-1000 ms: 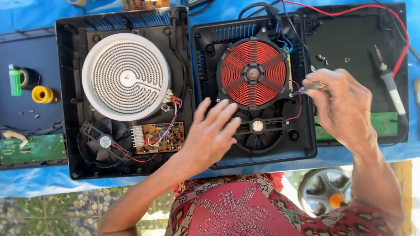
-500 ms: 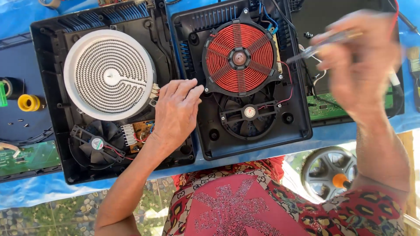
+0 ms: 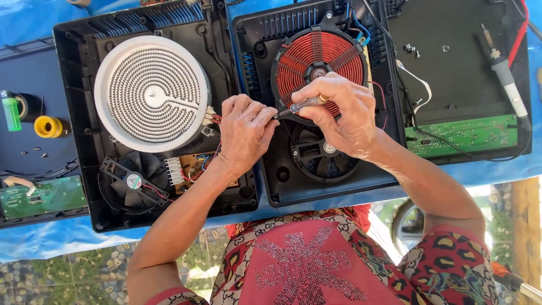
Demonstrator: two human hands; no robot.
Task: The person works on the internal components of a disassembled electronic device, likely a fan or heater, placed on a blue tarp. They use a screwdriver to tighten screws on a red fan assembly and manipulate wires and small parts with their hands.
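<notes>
Two opened cooktop housings lie side by side on a blue sheet. The left one carries a white spiral heating element (image 3: pixel 151 93), a small fan (image 3: pixel 133 181) and a circuit board (image 3: pixel 192 166). The right one (image 3: pixel 271 186) has a red copper induction coil (image 3: pixel 333 53) above a black fan (image 3: pixel 316 158). My right hand (image 3: pixel 344 113) grips a slim screwdriver (image 3: pixel 296 107), its tip pointing left at my left hand (image 3: pixel 244 131). That hand rests on the gap between the two housings, fingers curled at the tool's tip.
A detached black top panel with a green circuit board (image 3: pixel 466 135) lies at right, with a soldering iron (image 3: pixel 505 79) and red wire on it. At left are a yellow solder spool (image 3: pixel 48 127), a green lighter (image 3: pixel 11 110), another green board (image 3: pixel 42 195) and loose screws.
My right hand has come down from the upper right with the screwdriver onto the coil's lower edge. My left hand has shifted right to meet the tool tip.
</notes>
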